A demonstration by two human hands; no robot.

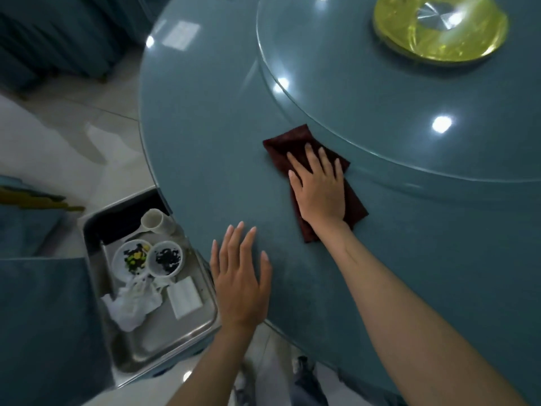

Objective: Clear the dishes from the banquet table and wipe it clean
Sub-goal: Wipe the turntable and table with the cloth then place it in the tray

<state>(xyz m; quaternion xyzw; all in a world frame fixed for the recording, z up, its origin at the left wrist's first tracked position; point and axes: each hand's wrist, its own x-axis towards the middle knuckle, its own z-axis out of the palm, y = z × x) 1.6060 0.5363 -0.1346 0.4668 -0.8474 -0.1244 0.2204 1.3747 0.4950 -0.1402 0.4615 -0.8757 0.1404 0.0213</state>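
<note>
The round teal counter point(205, 142) fills most of the view, its surface glossy with lamp reflections; a raised glass turntable point(380, 98) sits on its far side, carrying a yellow-green disc point(409, 45) with a metal hub. Beside the counter's left edge stands a steel tray point(164, 344) holding the cleared dishes. A dark maroon cloth point(292, 139), folded into an oblong, lies flat on the counter with its far corner at the turntable's rim; the right hand point(319, 189) presses on it, fingers straight and spread, not gripping. The left hand point(240, 285) is palm-down at the counter's near edge, fingers relaxed and holding nothing; whether it touches is unclear. In the tray: crumpled white tissue point(131, 306), a folded white napkin point(185, 297), two white bowls point(131, 259) with dark and yellow scraps, and a white cup point(153, 221).
</note>
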